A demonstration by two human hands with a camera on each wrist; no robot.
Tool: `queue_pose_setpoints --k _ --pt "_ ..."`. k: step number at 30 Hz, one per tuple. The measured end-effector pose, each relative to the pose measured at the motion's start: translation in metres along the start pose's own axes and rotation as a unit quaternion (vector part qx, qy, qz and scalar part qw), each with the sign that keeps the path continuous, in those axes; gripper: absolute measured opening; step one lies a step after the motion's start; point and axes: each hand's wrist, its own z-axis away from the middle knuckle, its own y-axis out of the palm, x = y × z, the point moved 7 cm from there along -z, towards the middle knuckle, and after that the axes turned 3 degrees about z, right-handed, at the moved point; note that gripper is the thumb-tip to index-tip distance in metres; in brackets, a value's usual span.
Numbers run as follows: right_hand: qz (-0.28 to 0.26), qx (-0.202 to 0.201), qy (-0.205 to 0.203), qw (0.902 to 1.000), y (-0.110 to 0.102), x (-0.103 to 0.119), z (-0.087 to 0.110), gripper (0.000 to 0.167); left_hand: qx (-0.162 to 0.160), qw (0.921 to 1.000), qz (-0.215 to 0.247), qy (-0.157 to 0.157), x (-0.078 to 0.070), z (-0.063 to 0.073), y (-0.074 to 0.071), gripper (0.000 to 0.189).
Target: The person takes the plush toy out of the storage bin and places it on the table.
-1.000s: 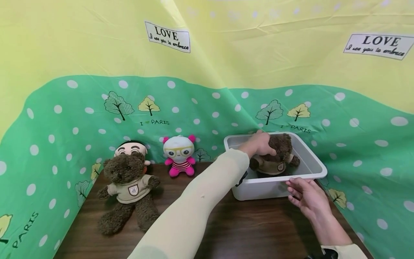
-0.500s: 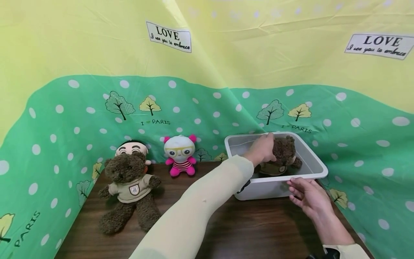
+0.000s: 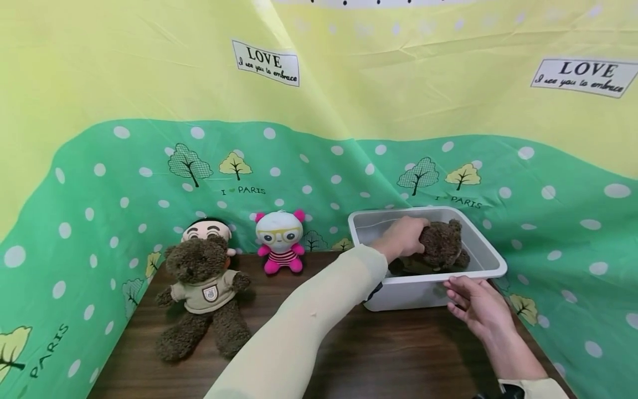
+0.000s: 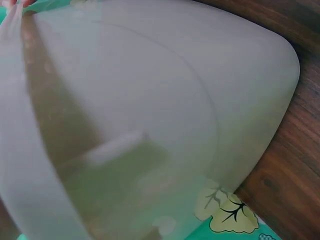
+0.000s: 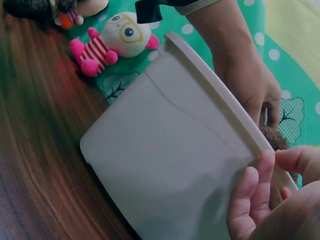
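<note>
A brown teddy bear [image 3: 442,244] in a beige top lies inside the grey-white plastic bin [image 3: 413,293] on the right of the table. My left hand [image 3: 402,237] reaches over the bin's wall and grips the bear by the head; the bear's lower body is hidden by the rim. Thumb and fingers of my right hand [image 3: 480,307] pinch the front rim near the right corner. In the right wrist view, that right hand [image 5: 272,195] holds the rim, and brown fur shows beneath my left hand [image 5: 250,85]. Only the bin's blurred wall [image 4: 150,85] fills most of the left wrist view.
On the left sits a second brown teddy bear [image 3: 203,296] in a beige top, partly covering a black-haired doll [image 3: 206,226]. A pink and white panda plush [image 3: 281,244] sits between them and the bin. Patterned green and yellow cloth [image 3: 319,166] hangs behind the table [image 3: 389,354].
The bear's head has shifted right and lower in the bin, with my left hand following it. My right hand stays on the rim. The view has tilted slightly.
</note>
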Motion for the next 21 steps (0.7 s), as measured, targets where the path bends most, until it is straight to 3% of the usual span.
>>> queue_pose_setpoints --k 6,14,21 --pt "0.007 -0.003 0.002 1.0 -0.001 -0.001 -0.001 0.022 -0.01 0.9985 0.053 -0.004 0.004 0.008 -0.007 0.058" --pt "-0.001 -0.008 0.013 0.9999 -0.002 -0.002 -0.001 0.02 -0.086 0.9937 0.065 0.031 -0.002 0.016 -0.031 0.047" --pt "0.002 -0.006 0.015 0.9999 -0.001 -0.002 -0.001 0.019 -0.106 0.9854 0.128 0.037 -0.007 0.028 -0.047 0.045"
